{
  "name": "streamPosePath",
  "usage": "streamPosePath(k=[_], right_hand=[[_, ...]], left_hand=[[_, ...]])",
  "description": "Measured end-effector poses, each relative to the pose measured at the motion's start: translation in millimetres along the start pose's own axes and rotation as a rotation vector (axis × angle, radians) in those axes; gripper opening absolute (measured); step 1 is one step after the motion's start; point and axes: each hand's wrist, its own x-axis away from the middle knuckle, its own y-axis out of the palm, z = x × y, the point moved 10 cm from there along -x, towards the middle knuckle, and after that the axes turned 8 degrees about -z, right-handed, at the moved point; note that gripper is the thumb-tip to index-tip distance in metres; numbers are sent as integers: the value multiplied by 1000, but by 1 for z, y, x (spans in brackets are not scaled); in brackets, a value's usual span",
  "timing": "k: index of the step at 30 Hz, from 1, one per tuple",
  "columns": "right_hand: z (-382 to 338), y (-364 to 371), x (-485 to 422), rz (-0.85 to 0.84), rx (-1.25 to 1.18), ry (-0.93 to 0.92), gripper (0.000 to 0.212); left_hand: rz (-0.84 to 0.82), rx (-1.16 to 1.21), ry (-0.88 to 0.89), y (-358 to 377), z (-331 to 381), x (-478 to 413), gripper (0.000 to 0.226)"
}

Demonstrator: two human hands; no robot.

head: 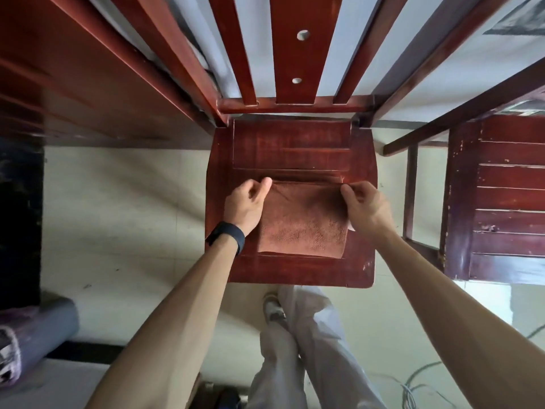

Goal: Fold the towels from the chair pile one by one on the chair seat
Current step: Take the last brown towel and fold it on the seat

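Observation:
A brown towel (pixel 303 222) lies flat and folded on the near half of the red wooden chair seat (pixel 290 146). My left hand (pixel 246 203) pinches the towel's far left corner, with a black band on its wrist. At the far right corner, my right hand (pixel 367 205) pinches the towel's edge. Both hands rest at the towel's far edge, roughly mid-seat. No pile of other towels is in view.
The chair's slatted back (pixel 290 48) rises beyond the seat. A second dark red wooden chair (pixel 507 199) stands at the right. Dark wooden furniture (pixel 59 84) fills the upper left. My legs (pixel 298 343) stand on the pale floor, with cables (pixel 418 385) at the lower right.

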Motion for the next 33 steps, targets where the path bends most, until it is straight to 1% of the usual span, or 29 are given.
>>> streamPosePath(k=[3,8,13,18,19,21,22,24,25,26,27,28,29,30,32,33], right_hand=[[-1,6,-18,4,33,-6,34],[-7,12,-33,21,118,-21,33],[-6,10,-40,61,136,-3,30],[-3,4,-41,86,128,-12,30],[-4,4,-41,92,132,-24,31],[-3,3,-35,121,122,-43,35],[-4,2,-28,154,114,-61,37],[-14,0,-5,266,191,-170,36],[-22,5,8,304,273,-252,34],[-29,15,20,300,364,-336,35],[-32,30,27,253,456,-405,40],[-31,47,29,185,542,-444,46],[-26,61,28,120,616,-452,51],[-18,70,21,69,676,-432,55],[-3,80,4,-5,746,-378,59],[3,82,-2,-28,761,-368,60]], left_hand=[[56,-37,-36,3,-9,-12,51],[123,-201,-57,0,-16,-22,49],[155,-328,-17,2,2,-26,47],[135,-574,-30,5,18,-26,49],[151,-605,-37,5,19,-25,48],[217,-588,-45,-1,19,-21,43],[275,-575,-6,-4,22,-15,40],[367,-641,172,3,33,4,37],[348,-681,301,17,40,15,39],[271,-721,421,36,45,24,44],[173,-771,497,55,44,30,50],[81,-823,516,68,38,33,56],[25,-854,486,75,26,30,60],[5,-854,418,75,14,23,63],[4,-807,296,70,-6,12,68],[8,-786,277,70,-11,10,70]])
